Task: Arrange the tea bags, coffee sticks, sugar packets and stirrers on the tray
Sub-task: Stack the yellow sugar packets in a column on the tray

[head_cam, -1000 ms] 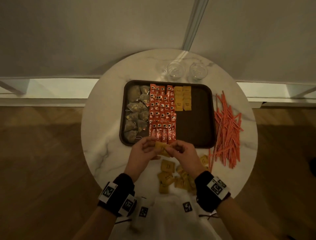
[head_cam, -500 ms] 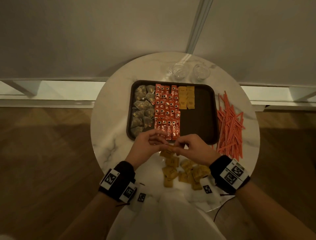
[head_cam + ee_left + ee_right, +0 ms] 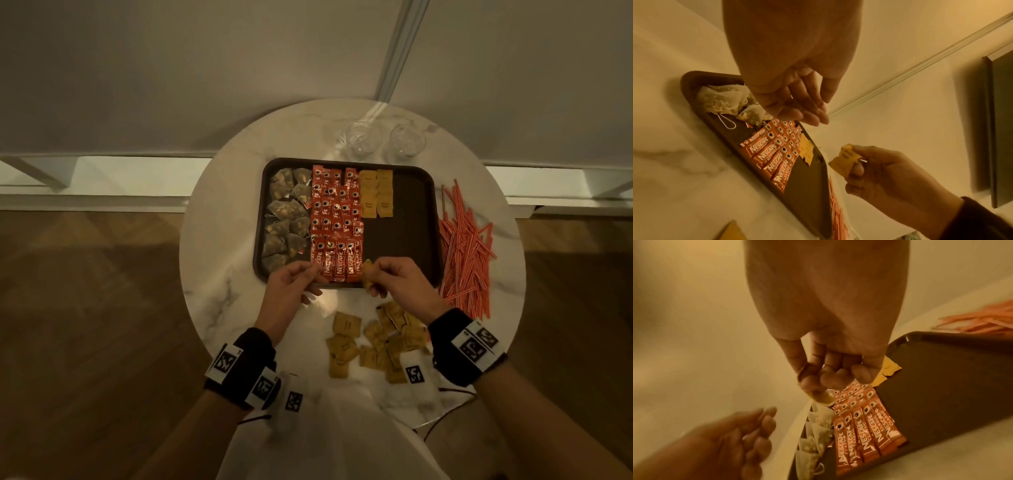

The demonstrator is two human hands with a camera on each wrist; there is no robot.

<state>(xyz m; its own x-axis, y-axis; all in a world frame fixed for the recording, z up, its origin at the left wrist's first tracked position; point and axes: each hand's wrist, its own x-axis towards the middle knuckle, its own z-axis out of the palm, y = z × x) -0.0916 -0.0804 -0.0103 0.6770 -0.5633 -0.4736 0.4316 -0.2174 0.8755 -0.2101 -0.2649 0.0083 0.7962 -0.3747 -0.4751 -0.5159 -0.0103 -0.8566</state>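
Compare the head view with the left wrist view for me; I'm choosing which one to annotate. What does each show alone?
Only the head view: two clear glasses, the loose yellow sugar packets on the round marble table, and the whole pile of red striped stirrers.

Only the left wrist view: the left hand from beneath, fingers relaxed, holding nothing, and a white tea bag string loop.

Both: the dark tray, red coffee sticks, mesh tea bags, and the right hand pinching a yellow sugar packet.

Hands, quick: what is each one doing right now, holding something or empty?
Left hand: open, fingers loosely curled, holding nothing.
Right hand: fingers pinch a yellow sugar packet above the tray's near edge.
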